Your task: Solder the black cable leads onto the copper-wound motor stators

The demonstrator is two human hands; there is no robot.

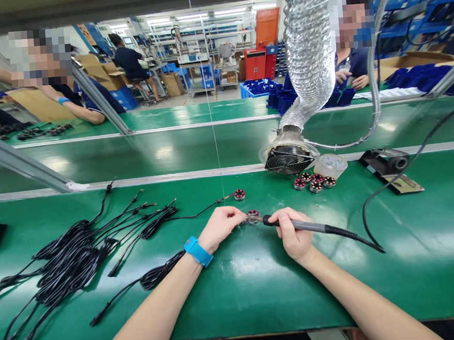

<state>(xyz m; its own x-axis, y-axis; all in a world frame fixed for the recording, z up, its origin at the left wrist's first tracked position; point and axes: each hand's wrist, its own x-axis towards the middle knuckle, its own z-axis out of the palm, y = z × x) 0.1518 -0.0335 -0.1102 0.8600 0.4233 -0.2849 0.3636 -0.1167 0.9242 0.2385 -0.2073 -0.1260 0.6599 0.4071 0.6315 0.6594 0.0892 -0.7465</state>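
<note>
In the head view my right hand [295, 232] grips a soldering iron [308, 225] like a pen, its tip touching a small round motor stator [253, 215] with red and copper windings. My left hand [225, 224], with a blue wristband, is closed in a pinch at the stator's left edge; what lies between the fingertips is too small to make out. A coiled black cable [160, 273] passes behind my left wrist. Just beyond the fingers sits another stator [239, 194], joined to the wire end of a second black cable [195, 213].
Several black cables [70, 258] lie heaped at left. An extraction fan [289, 159] on a silver duct hangs ahead, near several stators [315, 182] and a plastic tub [331, 166]. An iron stand [392, 169] stands at right. Co-workers sit across the green bench [251, 292].
</note>
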